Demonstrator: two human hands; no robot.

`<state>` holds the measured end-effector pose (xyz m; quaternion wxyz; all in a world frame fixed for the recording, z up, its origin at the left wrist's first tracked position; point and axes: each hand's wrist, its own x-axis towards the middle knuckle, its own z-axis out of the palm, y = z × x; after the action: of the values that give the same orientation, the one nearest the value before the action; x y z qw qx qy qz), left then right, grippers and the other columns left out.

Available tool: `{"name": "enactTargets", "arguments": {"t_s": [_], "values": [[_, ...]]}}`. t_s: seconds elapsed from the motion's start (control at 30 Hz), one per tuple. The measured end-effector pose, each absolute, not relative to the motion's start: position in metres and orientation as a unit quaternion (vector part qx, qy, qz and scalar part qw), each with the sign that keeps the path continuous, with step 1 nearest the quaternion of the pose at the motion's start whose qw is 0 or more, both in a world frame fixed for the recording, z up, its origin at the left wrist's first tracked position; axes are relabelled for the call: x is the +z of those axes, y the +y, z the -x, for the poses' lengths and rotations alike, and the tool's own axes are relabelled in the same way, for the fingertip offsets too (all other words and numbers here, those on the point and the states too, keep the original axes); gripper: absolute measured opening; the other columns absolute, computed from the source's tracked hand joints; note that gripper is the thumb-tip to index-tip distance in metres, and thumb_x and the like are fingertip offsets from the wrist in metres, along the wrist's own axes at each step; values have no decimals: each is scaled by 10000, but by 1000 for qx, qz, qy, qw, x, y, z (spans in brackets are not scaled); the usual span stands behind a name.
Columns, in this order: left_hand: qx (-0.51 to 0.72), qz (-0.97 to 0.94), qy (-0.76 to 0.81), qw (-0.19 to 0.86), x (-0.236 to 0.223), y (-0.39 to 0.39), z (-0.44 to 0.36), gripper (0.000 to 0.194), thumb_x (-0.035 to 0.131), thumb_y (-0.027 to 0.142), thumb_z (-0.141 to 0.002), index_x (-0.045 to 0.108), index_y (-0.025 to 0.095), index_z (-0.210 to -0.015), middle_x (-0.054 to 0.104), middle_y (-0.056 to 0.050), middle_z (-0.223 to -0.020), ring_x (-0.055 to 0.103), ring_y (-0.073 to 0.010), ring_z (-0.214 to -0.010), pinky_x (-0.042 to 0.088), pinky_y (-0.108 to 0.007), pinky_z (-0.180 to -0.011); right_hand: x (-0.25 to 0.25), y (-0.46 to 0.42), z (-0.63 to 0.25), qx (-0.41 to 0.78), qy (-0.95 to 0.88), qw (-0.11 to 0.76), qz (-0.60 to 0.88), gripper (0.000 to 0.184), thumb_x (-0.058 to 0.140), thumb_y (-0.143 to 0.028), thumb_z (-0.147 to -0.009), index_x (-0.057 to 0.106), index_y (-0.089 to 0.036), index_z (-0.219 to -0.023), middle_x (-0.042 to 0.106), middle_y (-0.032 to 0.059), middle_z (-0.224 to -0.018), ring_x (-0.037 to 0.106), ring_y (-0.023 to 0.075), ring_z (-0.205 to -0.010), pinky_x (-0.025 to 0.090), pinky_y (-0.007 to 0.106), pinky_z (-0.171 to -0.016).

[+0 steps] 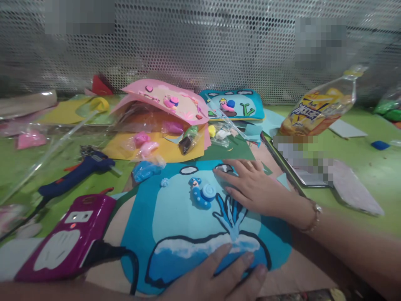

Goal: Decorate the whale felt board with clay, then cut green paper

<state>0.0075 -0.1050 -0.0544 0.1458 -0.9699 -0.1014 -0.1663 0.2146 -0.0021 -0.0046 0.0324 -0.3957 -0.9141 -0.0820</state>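
A blue paper picture [169, 200] lies in front of me, with a light blue middle and rounded corners. On it sits a blue clay snail [200, 194] with a spiral shell. Below the snail is a blue and white mound [175, 255] outlined in black, topped by a branching blue plant [233, 217]. My left hand [216, 276] rests over the mound at the near edge, fingers spread and holding nothing. Palm down, my right hand [250, 184] touches the upper right of the picture, its fingers apart and partly covering a small cloud shape [224, 168].
A purple power strip [67, 238] with a black plug and a blue glue gun [77, 173] lie left. Bagged clay [145, 169] and pink and teal pictures [184, 104] are behind. To the right are a tilted bottle [319, 104] and a phone-like slab [300, 167]. A perforated metal panel [200, 46] stands behind.
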Motion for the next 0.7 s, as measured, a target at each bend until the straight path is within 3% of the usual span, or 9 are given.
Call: {"name": "enactTargets", "arguments": {"t_s": [0.2, 0.37, 0.7], "values": [[-168, 965, -105, 172, -55, -104, -7, 366, 410, 289, -961, 492, 280, -1318, 422, 33, -1438, 383, -181, -1300, 466, -312, -945, -7, 5, -228, -56, -912, 76, 399, 473, 328, -344, -962, 381, -220, -1415, 467, 161, -1328, 478, 315, -1113, 403, 501, -881], [-159, 969, -101, 162, -58, -104, -5, 391, 410, 283, -956, 476, 276, -1342, 404, 31, -1454, 370, -188, -1313, 478, -315, -926, -6, 13, -241, -50, -895, 140, 420, 379, 392, -172, -905, 544, -139, -1251, 593, 161, -1106, 533, 278, -1051, 449, 460, -892], [-131, 974, -91, 164, -52, -102, -3, 398, 410, 253, -953, 479, 260, -1345, 370, 33, -1473, 340, -177, -1331, 452, -302, -945, -10, 12, -241, -45, -906, 87, 412, 430, 342, -197, -932, 473, -141, -1337, 539, 172, -1182, 514, 288, -1083, 459, 485, -893]]}}
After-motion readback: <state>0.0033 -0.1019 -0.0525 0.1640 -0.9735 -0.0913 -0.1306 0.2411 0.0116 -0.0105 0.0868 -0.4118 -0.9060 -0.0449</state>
